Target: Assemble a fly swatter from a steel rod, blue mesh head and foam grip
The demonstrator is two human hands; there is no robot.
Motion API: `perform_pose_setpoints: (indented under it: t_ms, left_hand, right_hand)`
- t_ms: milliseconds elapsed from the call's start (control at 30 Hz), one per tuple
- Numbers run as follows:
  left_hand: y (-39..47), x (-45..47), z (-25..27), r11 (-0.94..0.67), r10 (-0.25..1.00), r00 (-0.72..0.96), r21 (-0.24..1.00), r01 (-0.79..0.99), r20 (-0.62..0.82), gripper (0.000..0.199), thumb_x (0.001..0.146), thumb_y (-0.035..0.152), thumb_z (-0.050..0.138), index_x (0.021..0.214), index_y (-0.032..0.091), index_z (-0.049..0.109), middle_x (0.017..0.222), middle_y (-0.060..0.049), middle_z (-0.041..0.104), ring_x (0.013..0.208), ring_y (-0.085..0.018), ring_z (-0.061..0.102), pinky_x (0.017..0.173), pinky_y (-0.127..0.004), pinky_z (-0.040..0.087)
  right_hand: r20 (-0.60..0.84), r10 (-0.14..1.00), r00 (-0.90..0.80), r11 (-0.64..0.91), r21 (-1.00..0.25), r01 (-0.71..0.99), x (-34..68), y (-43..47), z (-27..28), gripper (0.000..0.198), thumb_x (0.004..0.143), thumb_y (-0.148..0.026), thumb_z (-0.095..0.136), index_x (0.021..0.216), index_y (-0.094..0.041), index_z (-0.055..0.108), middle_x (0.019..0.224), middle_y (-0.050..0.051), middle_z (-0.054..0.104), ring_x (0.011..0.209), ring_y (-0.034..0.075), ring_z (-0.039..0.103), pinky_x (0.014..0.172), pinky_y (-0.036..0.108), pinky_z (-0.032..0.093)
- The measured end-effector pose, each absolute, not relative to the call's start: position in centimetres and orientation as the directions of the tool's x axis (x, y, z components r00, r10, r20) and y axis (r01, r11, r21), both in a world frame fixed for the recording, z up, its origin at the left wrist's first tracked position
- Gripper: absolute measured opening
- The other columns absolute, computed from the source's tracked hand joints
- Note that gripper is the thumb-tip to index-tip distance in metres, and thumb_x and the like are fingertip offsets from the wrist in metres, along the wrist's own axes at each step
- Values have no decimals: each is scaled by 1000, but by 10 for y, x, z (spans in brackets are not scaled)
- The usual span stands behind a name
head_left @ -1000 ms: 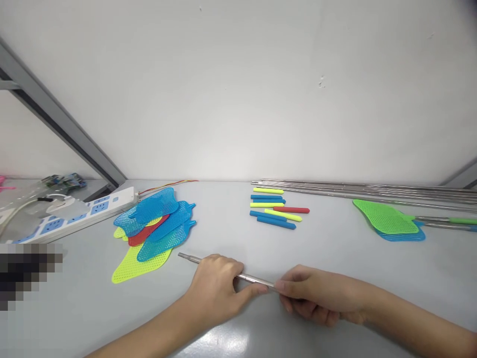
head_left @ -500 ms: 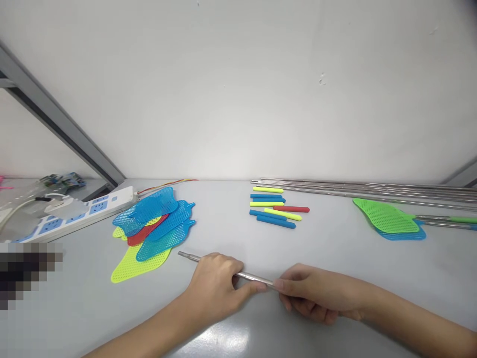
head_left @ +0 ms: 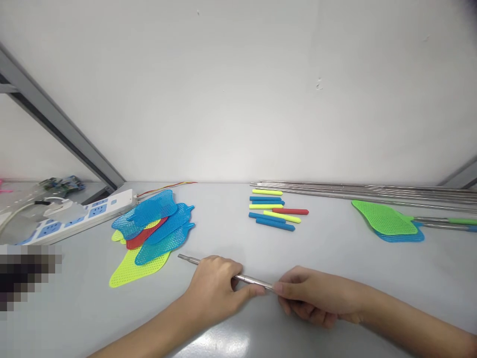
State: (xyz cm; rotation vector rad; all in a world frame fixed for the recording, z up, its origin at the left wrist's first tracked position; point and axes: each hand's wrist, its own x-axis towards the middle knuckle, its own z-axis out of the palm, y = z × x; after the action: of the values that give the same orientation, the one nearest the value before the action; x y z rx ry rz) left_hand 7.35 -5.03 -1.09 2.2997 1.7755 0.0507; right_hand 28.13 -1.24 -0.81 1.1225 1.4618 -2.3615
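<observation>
A slim silver telescopic rod [head_left: 255, 280] slants across the front of the table, held by both hands. My left hand [head_left: 218, 286] is closed around its middle, with the thumb lying along it. The flattened left tip sticks out beyond my knuckles. At the other end, my right hand [head_left: 311, 296] pinches the rod between thumb and fingers, hiding that end. Left of the rod lies a pile of mesh fly swatter heads [head_left: 164, 238] in blue, red and yellow. Behind my hands are several coloured plastic handle sleeves [head_left: 276, 221] in blue, yellow and red.
Several metal rods [head_left: 335, 191] lie along the wall at the back right. Two fly swatters with rods, a green one [head_left: 387, 218] on a blue one, rest at the right. A white power strip [head_left: 112, 204] with plugged-in cables is at the left.
Both hands keep nearly the same grip and place on the rod. A joint in the rod shows a little more between the hands. The whole view has shifted slightly.
</observation>
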Motion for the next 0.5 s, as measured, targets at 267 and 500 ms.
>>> perform_pose_setpoints:
  t_ms: [267,500]
  left_hand:
    - [-52,72,-12,-252,954,278,204,946,-111,58,74,67,31,52,17,50,52,-2,55,51,-15,48,49,-24,20]
    - [-51,71,-13,-257,953,284,211,943,-108,59,73,69,30,51,17,50,50,-2,54,49,-14,47,48,-24,19]
  right_hand:
    - [-663,257,-703,-530,-705,471,281,-13,-7,36,79,-50,42,68,-16,46,49,-7,28,35,2,17,28,14,10]
    - [-666,267,-697,-530,-705,471,281,-13,-7,36,79,-50,42,67,-16,46,49,-7,27,35,2,17,28,14,9]
